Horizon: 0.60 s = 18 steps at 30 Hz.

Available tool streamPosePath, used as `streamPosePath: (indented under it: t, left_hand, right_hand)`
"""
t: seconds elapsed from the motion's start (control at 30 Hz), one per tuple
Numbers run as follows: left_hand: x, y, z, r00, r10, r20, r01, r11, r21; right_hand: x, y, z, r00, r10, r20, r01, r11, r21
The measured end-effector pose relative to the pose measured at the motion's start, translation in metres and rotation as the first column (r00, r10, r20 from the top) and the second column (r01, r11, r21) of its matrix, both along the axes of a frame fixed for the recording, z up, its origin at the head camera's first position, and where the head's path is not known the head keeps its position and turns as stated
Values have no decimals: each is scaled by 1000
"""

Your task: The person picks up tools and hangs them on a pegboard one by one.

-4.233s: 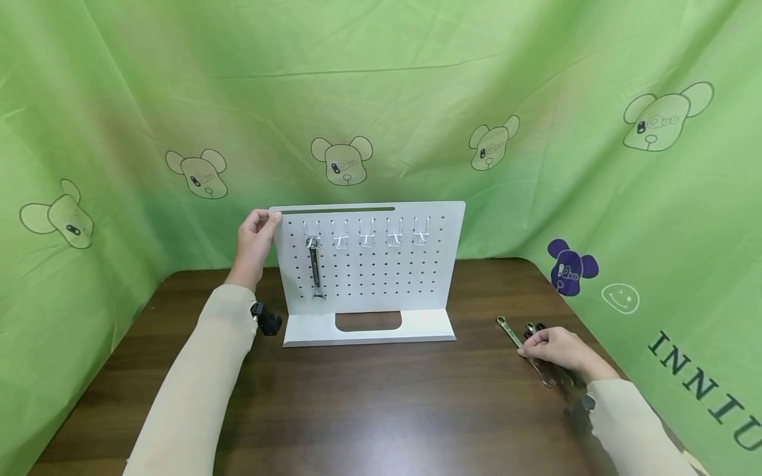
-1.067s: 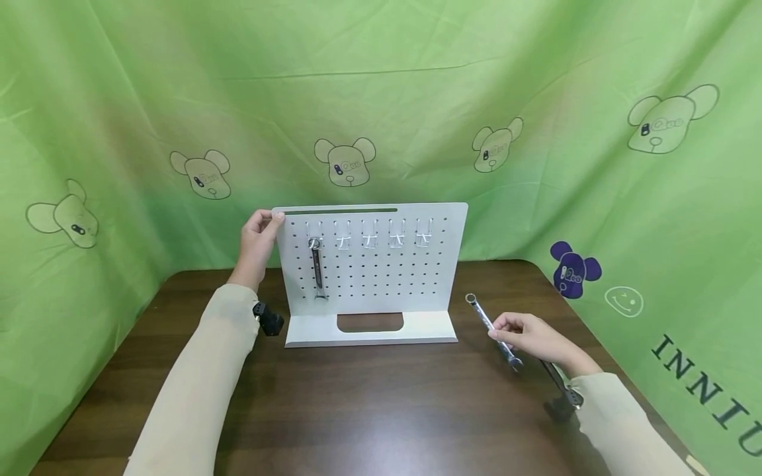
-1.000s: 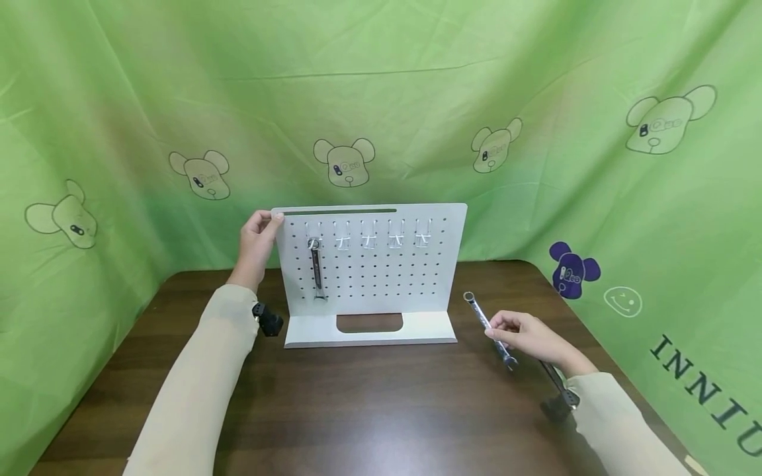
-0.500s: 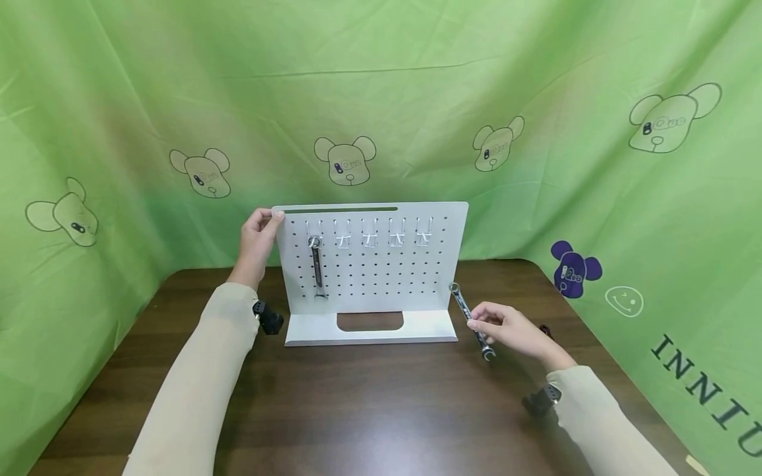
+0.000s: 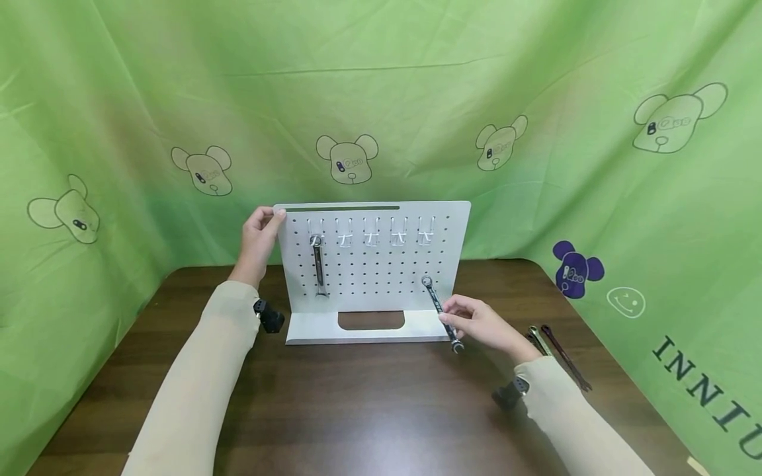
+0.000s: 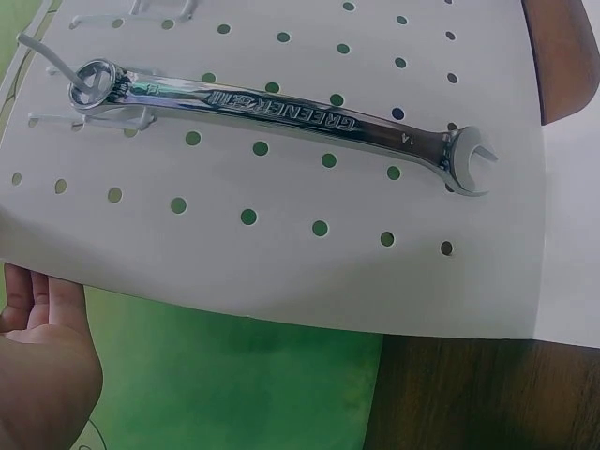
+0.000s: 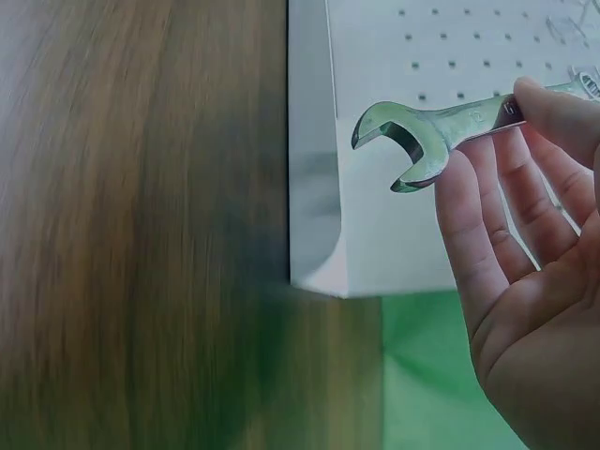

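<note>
My left hand [image 5: 259,239] grips the upper left corner of a white pegboard [image 5: 369,277], thumb in front; in the left wrist view only part of that hand [image 6: 47,352] shows at the lower left. A combination wrench [image 6: 272,111] marked 14 hangs by its ring end from the leftmost hook. My right hand [image 5: 479,324] pinches a second combination wrench [image 5: 442,312] between thumb and fingers, ring end up, in front of the board's lower right part. In the right wrist view its open end [image 7: 412,141] points away from the palm.
Several clear hooks [image 5: 397,231] in a row right of the hung wrench carry nothing. More wrenches [image 5: 565,357] lie on the brown wooden table [image 5: 369,410] at the right, partly hidden by the right arm. A green printed cloth [image 5: 417,99] surrounds the table behind and at both sides.
The right hand picked a wrench from those lying at the right and has carried it left, up to the pegboard's right side. The left hand has stayed on the corner.
</note>
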<state>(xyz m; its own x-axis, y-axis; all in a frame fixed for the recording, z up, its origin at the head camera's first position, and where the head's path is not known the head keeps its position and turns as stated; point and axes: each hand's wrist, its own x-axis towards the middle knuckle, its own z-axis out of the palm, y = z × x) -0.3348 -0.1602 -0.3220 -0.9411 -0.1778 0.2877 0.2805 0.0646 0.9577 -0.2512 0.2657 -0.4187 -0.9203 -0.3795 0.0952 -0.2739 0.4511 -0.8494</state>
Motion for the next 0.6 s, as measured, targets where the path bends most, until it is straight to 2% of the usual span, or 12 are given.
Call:
streamPosePath:
  t: [0.4, 0.6]
  left_hand:
    - [-1, 0, 0, 1000, -2, -9, 2, 1000, -1]
    - [-2, 1, -1, 1000, 6, -13, -5, 1000, 27]
  right_hand:
    - [-6, -44, 5, 999, 44, 3, -44, 999, -20]
    - [-11, -63, 7, 998, 65, -8, -66, 996, -66]
